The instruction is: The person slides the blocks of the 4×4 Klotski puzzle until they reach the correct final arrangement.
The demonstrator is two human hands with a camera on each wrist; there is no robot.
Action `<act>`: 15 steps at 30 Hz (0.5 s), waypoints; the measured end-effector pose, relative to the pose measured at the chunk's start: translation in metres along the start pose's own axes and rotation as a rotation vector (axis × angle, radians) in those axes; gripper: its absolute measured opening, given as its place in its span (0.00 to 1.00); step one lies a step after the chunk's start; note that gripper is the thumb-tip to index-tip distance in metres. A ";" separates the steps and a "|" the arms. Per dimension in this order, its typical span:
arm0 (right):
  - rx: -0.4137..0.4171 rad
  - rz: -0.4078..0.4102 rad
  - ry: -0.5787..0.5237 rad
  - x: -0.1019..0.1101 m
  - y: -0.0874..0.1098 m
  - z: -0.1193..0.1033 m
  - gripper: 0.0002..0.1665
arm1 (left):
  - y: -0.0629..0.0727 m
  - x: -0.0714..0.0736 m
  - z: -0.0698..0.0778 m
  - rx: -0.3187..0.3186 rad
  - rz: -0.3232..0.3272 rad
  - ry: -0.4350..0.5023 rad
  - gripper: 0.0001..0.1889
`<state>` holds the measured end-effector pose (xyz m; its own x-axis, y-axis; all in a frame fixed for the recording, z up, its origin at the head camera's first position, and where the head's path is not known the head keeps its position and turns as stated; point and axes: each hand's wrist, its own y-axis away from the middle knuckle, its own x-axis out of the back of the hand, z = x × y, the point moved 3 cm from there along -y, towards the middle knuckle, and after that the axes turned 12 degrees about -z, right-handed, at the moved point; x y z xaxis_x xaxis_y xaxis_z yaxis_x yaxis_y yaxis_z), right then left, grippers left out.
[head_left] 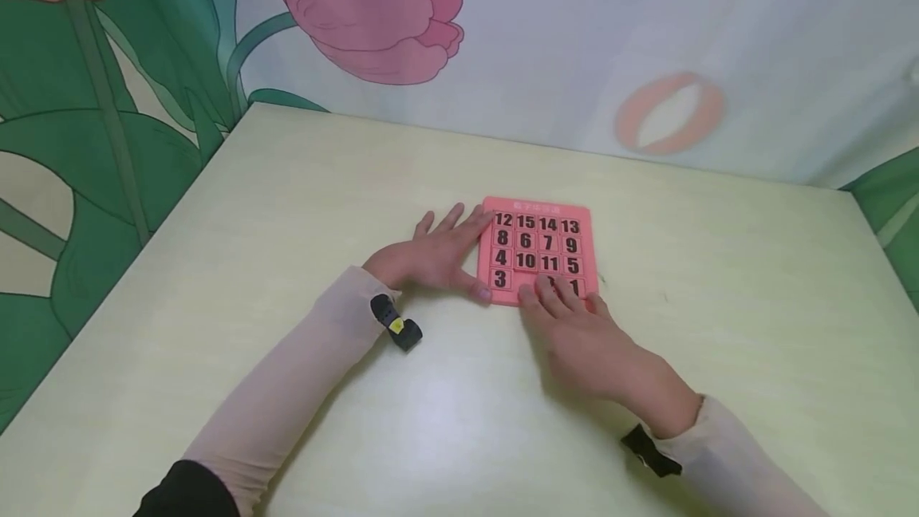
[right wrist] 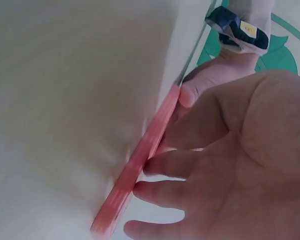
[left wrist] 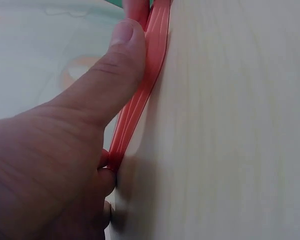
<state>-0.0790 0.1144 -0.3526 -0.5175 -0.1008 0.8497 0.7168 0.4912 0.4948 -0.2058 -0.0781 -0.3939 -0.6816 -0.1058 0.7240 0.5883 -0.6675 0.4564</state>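
A sliding-number puzzle (head_left: 537, 252) lies on the tabletop (head_left: 359, 182), apparently mid-rearrangement, its tiles (head_left: 526, 241) left out of numerical sequence; the spread left hand (head_left: 441, 256) braces its left edge and the right hand (head_left: 585, 345), fingers extended, touches its near row, neither gripping.

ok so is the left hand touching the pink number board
Touching. In the left wrist view, the left hand has its thumb against the edge of the pink number board, no gap visible.
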 end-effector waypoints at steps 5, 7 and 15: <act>0.070 -0.021 -0.063 0.002 -0.011 -0.011 0.40 | 0.002 0.000 -0.001 0.003 0.009 0.008 0.68; 0.089 -0.024 -0.081 0.003 -0.013 -0.012 0.41 | 0.002 -0.001 -0.001 0.002 0.009 0.018 0.68; -0.080 -0.001 -0.135 0.000 0.005 0.005 0.46 | 0.001 0.001 0.000 -0.013 0.003 0.020 0.69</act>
<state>-0.0779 0.1209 -0.3511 -0.5727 0.0185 0.8195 0.7484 0.4197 0.5135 -0.2055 -0.0787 -0.3926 -0.6885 -0.1224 0.7148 0.5849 -0.6764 0.4476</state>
